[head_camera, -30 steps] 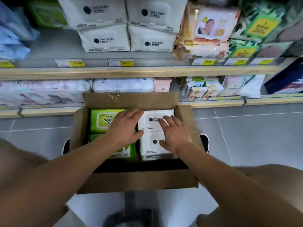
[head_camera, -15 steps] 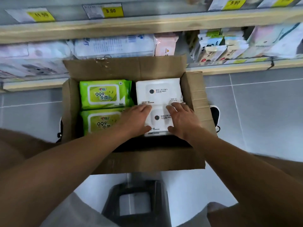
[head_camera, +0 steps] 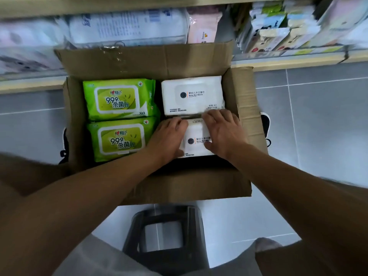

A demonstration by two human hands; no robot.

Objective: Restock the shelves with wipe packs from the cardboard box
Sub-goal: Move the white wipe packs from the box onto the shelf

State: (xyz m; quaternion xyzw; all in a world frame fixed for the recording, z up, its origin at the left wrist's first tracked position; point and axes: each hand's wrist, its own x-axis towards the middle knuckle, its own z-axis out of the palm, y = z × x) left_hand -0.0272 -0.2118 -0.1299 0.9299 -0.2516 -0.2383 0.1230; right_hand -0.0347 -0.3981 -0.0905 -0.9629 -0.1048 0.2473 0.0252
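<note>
White pack [head_camera: 196, 139] reading "Baby Wet Wipes", gripped by left hand [head_camera: 166, 141] and right hand [head_camera: 223, 133]

A: What do the hands hold?
B: Left hand [head_camera: 168, 139] and right hand [head_camera: 224, 132] grip the near white plastic wipe pack [head_camera: 196, 141] inside the open brown cardboard box [head_camera: 179, 186].
A: Beside them?
B: Two green plastic wipe packs [head_camera: 119, 120], left of the left hand.

Fingers [head_camera: 214, 120] seemingly curled over near white pack [head_camera: 196, 140]

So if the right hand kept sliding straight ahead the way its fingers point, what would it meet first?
Probably the far white wipe pack: the right hand lies on the near white wipe pack, fingertips already at the seam between them. Whether they touch it is unclear.
</note>
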